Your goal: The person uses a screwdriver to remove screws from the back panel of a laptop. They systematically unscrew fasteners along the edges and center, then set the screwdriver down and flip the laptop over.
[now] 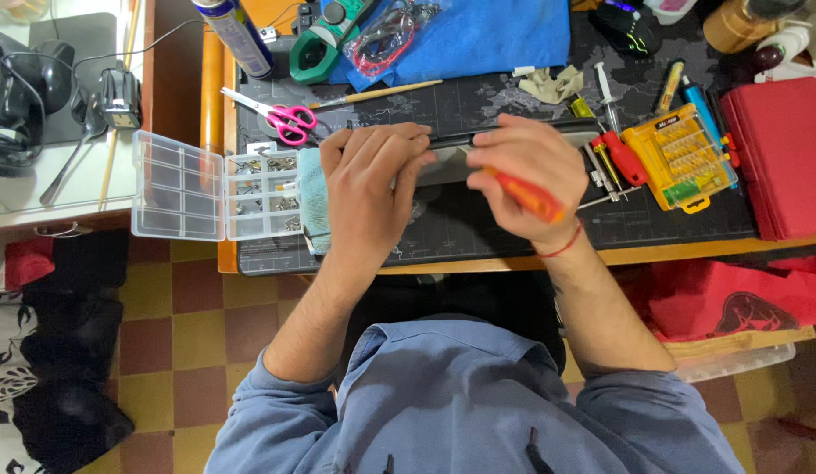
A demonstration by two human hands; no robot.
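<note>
Clutter is lying along the whole bench, described here from left to right. At the far left edge a clear plastic compartment box is standing open, with small metal parts in its right-hand tray. Behind it, pink-handled scissors and a thin paintbrush are resting on the dark desk mat.

The left hand is gripping the near edge of a flat dark device, apparently a slim laptop or tablet lying on its face, with the fingers curling over the rim. The device is sitting at the middle of the mat, between the two hands and largely hidden by them.

The right hand is clenching an orange-handled screwdriver, thumb and fingertips bearing on the device's edge; the tip is not visible.

Handling judgement: the device is looking rigid but thin, probably moderately light, with a smooth, slippery shell and fragile parts inside. Hold is best taken along the long edges with both hands, not at a corner or the flat middle.

Further right, a red-handled screwdriver and a yellow bit case are lying near a red box. A blue cloth is lying at the rear.
</note>
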